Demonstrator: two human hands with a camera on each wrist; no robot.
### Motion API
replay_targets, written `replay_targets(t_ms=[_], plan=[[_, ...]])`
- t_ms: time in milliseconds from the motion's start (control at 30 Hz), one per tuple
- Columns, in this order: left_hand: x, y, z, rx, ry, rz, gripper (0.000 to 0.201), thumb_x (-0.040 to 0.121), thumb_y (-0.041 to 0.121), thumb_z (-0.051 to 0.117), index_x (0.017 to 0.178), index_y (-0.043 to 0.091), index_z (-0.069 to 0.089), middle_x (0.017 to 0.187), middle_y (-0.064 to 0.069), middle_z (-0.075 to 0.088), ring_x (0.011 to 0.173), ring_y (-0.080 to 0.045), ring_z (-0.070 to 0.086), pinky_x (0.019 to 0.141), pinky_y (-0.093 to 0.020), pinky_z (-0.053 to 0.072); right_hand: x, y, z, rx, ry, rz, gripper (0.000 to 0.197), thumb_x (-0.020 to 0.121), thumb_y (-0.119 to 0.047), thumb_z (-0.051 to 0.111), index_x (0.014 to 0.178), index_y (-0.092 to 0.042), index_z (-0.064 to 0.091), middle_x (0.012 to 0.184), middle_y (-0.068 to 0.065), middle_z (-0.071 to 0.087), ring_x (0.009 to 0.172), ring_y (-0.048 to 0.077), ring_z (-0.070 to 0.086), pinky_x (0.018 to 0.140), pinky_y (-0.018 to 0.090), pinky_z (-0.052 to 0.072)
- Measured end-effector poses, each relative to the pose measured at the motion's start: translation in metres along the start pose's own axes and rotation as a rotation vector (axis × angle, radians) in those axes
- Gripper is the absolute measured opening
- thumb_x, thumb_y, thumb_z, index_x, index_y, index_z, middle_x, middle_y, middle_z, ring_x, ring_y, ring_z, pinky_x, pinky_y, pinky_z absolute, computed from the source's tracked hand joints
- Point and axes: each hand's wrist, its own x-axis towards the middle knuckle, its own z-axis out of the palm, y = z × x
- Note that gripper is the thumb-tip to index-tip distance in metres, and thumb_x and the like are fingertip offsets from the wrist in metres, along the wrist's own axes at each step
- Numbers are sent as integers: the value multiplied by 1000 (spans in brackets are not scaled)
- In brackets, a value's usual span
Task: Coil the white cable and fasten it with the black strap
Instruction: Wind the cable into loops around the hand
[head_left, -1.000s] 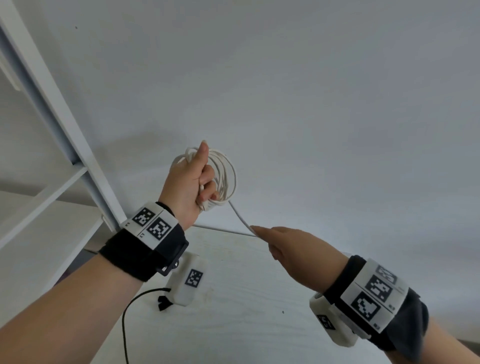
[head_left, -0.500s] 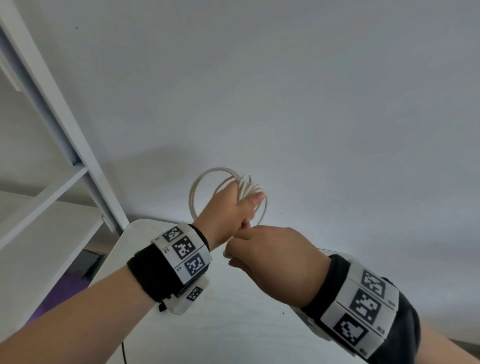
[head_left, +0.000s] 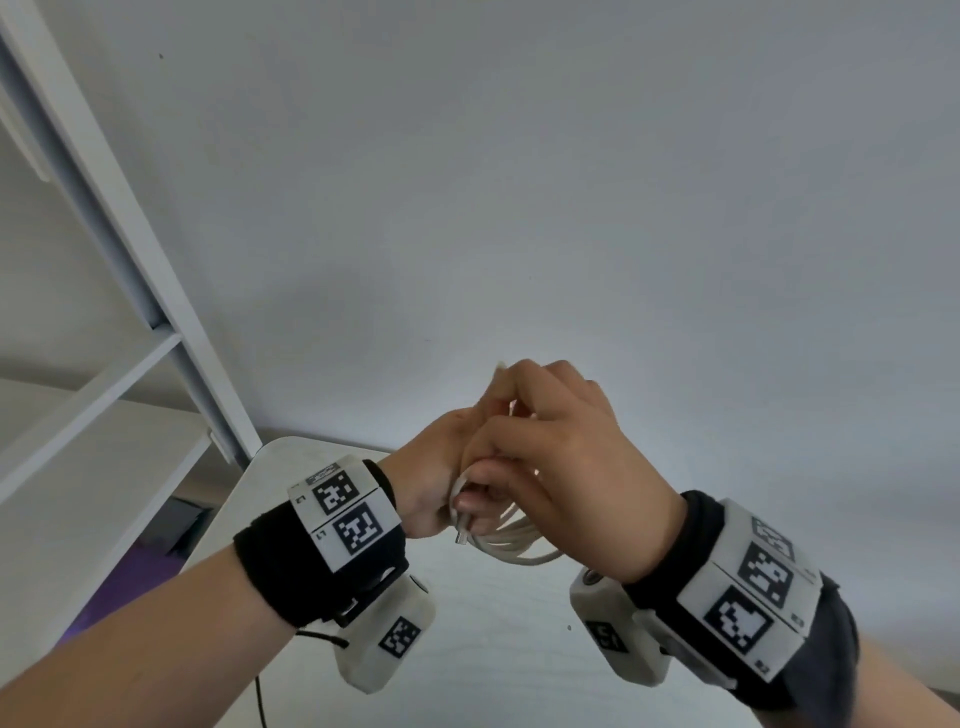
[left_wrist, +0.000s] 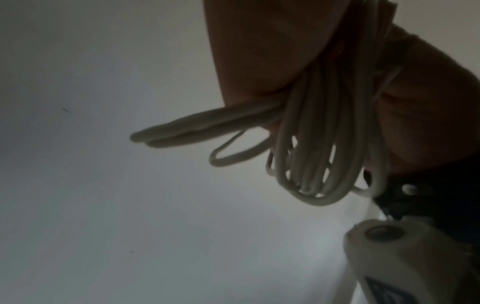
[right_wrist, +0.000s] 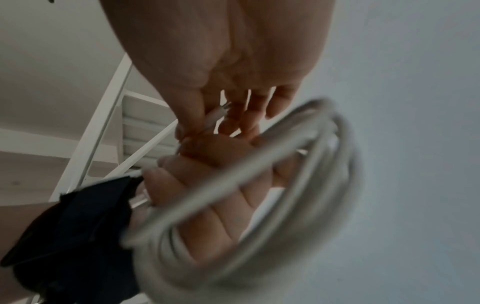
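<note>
Plain indoor room, maybe an office or study corner, bare pale wall (head_left: 571, 182), white metal shelving frame (head_left: 119, 218), light wood-grain tabletop (head_left: 498, 649)

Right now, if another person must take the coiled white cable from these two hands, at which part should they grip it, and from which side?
Probably the free arc of the white cable hanging below the left hand and right hand, approached from underneath. There the loops lie together in one bundle that fingers could close round, while the upper part is covered by both hands. The loose plug end is best avoided.
</note>
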Motion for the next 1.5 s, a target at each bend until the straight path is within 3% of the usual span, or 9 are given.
replay_targets(t_ms=[100,233,367,767,933,1067,1200,1367,1500], plan=[[-5,7,3,-94,-128,-8,66,69,78,22,63,15,42,29,4,28,22,-5,22,36,-9,21,-2,2,0,96,81,68,21,78,-43,52,71,-30,66,91,-14,44,82,12,41,77,32,36],[-11,12,7,-22,-247,24,82,72,77,4,58,19,60,33,3,35,21,-3,21,33,-8,24,-2,11,-3,318,128,209,18,77,-41,57,70,-28,67,104,-14,51,106,11,49,88,27,41],[-13,17,8,50,-287,15,75,66,78,11,63,11,45,35,5,34,22,-2,22,33,-8,26,-4,14,-2,534,152,221,16,79,-19,63,65,-12,64,95,2,69,111,-5,54,80,6,42],[-20,27,11,261,-391,-47,69,70,77,14,52,17,45,40,7,31,25,-1,23,36,-13,31,-7,23,2,386,162,149,30,81,-45,49,89,-17,41,80,-1,56,70,13,54,62,24,44],[-14,31,12,468,-250,84,95,70,76,22,93,-10,57,49,5,31,35,-7,28,47,-23,45,-7,30,5,263,191,135,19,83,-45,46,89,-28,39,83,-20,44,72,-2,48,62,10,38],[-16,30,13,548,-103,213,63,73,67,28,64,23,71,56,4,34,44,-9,36,55,-24,49,-8,34,11,225,235,222,25,83,-52,45,87,-29,36,81,-12,53,73,2,54,61,9,40],[-11,20,8,578,56,319,69,75,65,34,86,7,70,62,3,39,47,-8,41,60,-27,52,-2,35,15,214,210,317,30,81,-60,40,80,-31,31,67,-15,53,59,3,53,55,14,40],[-3,6,0,633,251,453,61,71,65,41,90,9,57,60,9,52,48,-4,50,69,-44,58,5,39,25,229,222,347,21,88,-34,50,84,-20,35,63,-14,49,56,4,51,51,16,39],[1,-2,-11,682,323,554,34,81,53,43,95,21,46,71,8,61,57,-1,56,68,-27,55,12,38,37,333,289,403,28,89,-17,53,75,-28,31,56,-14,48,55,-2,52,50,11,39]])
